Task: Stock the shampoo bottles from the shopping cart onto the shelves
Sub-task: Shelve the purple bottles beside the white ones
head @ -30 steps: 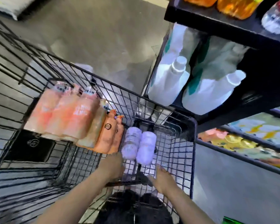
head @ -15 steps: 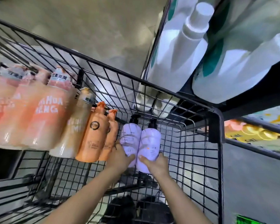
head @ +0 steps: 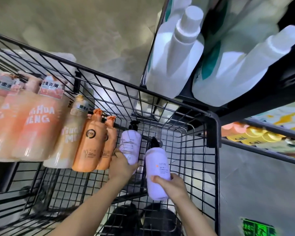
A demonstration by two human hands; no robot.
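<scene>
Head view. The left hand (head: 122, 165) is curling its fingers round the base of one smooth lilac pump bottle (head: 130, 145) lying inside the black wire shopping cart (head: 213, 133). The right hand (head: 173, 186) is gripping a second lilac bottle (head: 157, 172), a black-pumped cylinder carrying small unreadable print, within the cart's right side. Beside them are lying two glossy orange bottles (head: 90, 147) with a round dark emblem, a cream bottle (head: 70, 137), and shrink-wrapped peach bottles (head: 36, 123) lettered "HUA" and "ENG". White matte jugs (head: 174, 53) are standing on the black shelf (head: 288, 86).
</scene>
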